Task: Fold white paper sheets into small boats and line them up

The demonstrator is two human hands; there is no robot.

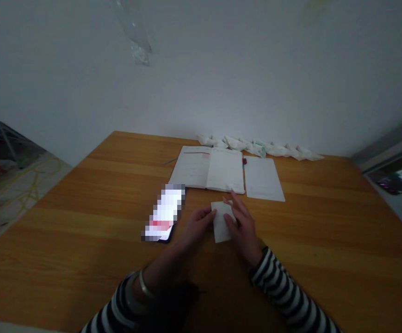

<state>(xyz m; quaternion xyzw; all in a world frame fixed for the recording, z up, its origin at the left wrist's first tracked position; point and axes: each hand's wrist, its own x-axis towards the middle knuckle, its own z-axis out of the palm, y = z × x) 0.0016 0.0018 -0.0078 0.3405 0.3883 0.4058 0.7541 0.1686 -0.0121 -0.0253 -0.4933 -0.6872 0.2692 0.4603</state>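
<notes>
A small white folded sheet of paper [221,222] lies on the wooden table [83,222] right in front of me. My left hand [195,229] pinches its left edge with curled fingers. My right hand [243,226] rests over its right side, fingers pressed onto the paper. Both sleeves are black-and-white striped, and a bracelet circles my left wrist.
A lit phone [164,213] lies left of my hands. Behind them an open notebook [208,169] and a loose white sheet [263,179] lie flat. A row of several folded white paper pieces [261,147] lines the wall. A dark device [398,179] sits far right.
</notes>
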